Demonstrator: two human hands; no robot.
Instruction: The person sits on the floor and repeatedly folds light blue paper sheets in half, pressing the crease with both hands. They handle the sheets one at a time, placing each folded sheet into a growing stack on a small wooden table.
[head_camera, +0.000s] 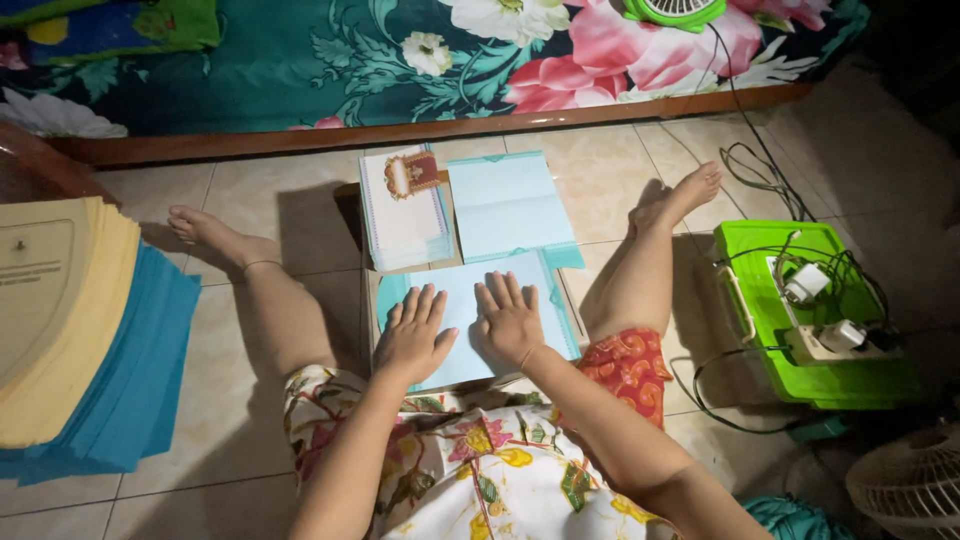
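While the left hand (413, 335) and right hand (509, 320) lie flat, fingers spread, grasping nothing, both press a light blue sheet (470, 320) (more stacked just beyond) on the tiled floor (230, 400)

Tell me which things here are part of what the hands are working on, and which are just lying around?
In use:
- left hand and right hand, both flat on the light blue sheet
- second blue sheet
- stack of white cards

Lying about:
- green box with plugs
- cream and blue paper piles
- white fan
- floral bedding
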